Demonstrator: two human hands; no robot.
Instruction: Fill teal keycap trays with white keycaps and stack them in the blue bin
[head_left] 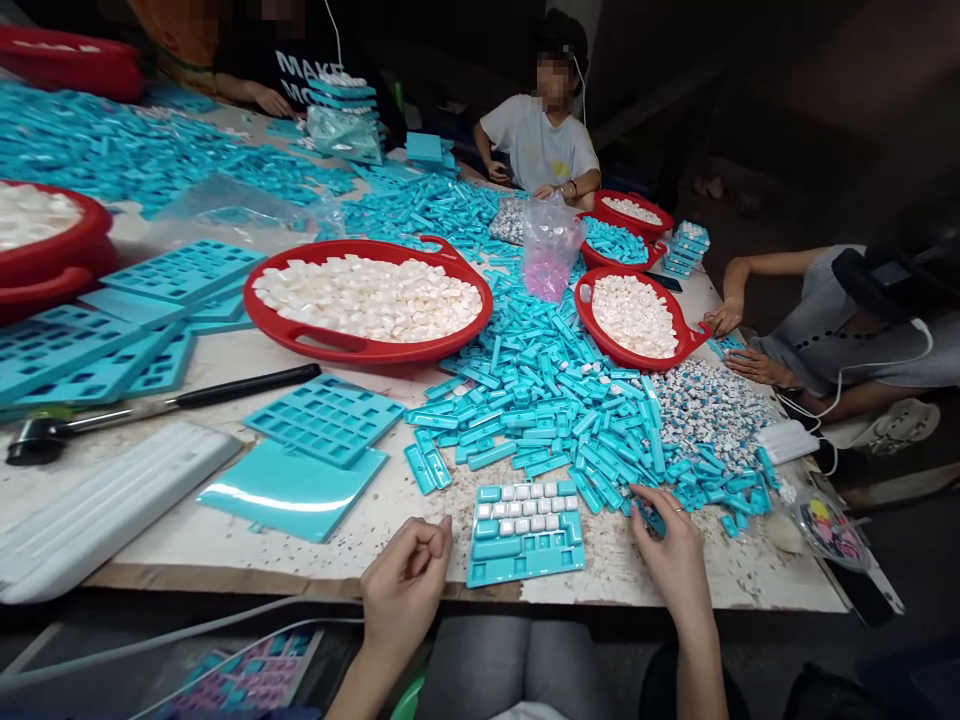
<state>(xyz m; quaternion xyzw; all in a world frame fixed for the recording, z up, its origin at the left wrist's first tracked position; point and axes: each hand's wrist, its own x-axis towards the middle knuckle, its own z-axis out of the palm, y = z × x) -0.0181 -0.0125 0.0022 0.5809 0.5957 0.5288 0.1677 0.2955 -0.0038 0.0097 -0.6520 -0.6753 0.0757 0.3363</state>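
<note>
A small blue keyboard-shaped tray (526, 532) lies flat near the table's front edge, its upper rows filled with white and blue keycaps and several lower slots open. Just left of it my left hand (406, 578) is closed with fingers curled; what it holds, if anything, is hidden. To the right of the tray, my right hand (667, 540) reaches to the edge of the pile of blue pieces (540, 380), thumb and forefinger apart. Dark-looking bits show between those fingers, too small to make out.
Red baskets of white keycaps (367, 352) (630, 352) stand behind the pile. Blue trays (326, 415), a black-handled tool (247, 387) and a long white case (120, 510) lie to the left. Small printed pieces (709, 410) heap at right. Other people sit around the table.
</note>
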